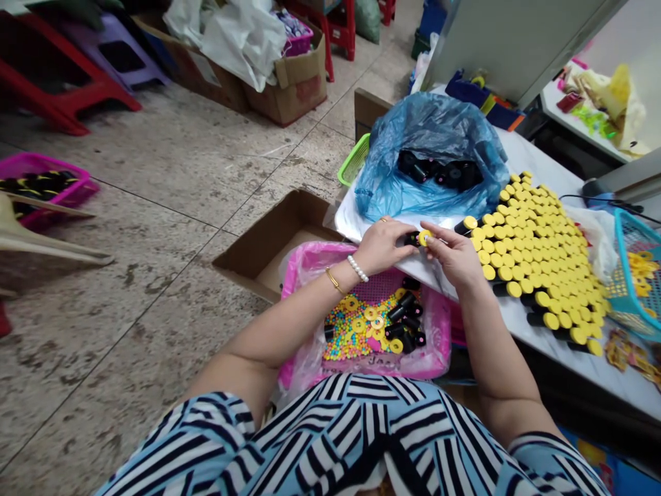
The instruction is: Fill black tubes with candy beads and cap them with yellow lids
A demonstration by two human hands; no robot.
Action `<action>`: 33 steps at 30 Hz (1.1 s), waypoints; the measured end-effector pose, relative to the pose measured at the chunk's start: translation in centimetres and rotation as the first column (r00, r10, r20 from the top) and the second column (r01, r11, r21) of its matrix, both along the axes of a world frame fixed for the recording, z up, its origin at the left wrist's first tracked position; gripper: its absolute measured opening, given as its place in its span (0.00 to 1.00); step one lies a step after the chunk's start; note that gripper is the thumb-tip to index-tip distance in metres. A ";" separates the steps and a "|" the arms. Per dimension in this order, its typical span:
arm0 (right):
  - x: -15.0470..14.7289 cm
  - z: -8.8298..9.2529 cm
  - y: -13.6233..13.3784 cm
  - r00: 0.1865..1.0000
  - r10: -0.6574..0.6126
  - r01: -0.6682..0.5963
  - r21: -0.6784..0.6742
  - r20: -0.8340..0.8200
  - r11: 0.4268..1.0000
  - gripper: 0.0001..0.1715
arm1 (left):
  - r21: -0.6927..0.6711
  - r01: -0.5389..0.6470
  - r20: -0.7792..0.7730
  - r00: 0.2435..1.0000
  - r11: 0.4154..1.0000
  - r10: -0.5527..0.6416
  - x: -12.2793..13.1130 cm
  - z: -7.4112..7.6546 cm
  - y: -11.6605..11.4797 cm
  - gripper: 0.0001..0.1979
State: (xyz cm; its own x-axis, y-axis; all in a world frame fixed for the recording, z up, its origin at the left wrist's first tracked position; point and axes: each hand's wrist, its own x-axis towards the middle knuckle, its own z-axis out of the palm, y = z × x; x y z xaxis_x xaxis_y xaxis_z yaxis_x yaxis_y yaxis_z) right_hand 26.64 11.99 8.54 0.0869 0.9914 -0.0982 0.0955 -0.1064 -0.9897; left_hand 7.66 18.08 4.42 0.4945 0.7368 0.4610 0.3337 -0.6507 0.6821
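Fingers of my left hand (382, 244) are closed round a small black cylinder (411, 238). Against its end, my right hand (454, 255) pinches a round yellow cap (425, 238) with a pale centre. Both hands meet over the table's near edge. Below them sits a pink basket (441, 331) lined with clear plastic, holding small coloured beads (338, 344), yellow rings (370, 313) and several loose black cylinders (403, 306). To the right, many yellow-capped black cylinders (537, 241) stand packed together, with some at the edges tilted or lying down.
A blue plastic bag (382, 165) with black cylinders inside lies on the white table (562, 169). A turquoise basket (633, 296) of yellow pieces stands at the right. An open cardboard box (268, 241) is on the floor beside the pink basket, near a green basket (354, 162).
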 end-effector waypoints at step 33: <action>-1.3 0.7 1.6 0.976 0.051 -0.070 -0.084 -0.213 0.994 0.29 | -0.707 0.233 0.234 0.968 0.668 -0.090 0.4 4.8 0.8 0.19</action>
State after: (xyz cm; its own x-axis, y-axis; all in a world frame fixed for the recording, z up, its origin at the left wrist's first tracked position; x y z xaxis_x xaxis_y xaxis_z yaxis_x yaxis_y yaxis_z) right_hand 25.33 13.60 9.26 -0.0052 0.9803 -0.1975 -0.1046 -0.1969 -0.9748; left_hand 8.02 18.88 9.23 0.6075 0.7884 -0.0972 0.1077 0.0395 0.9934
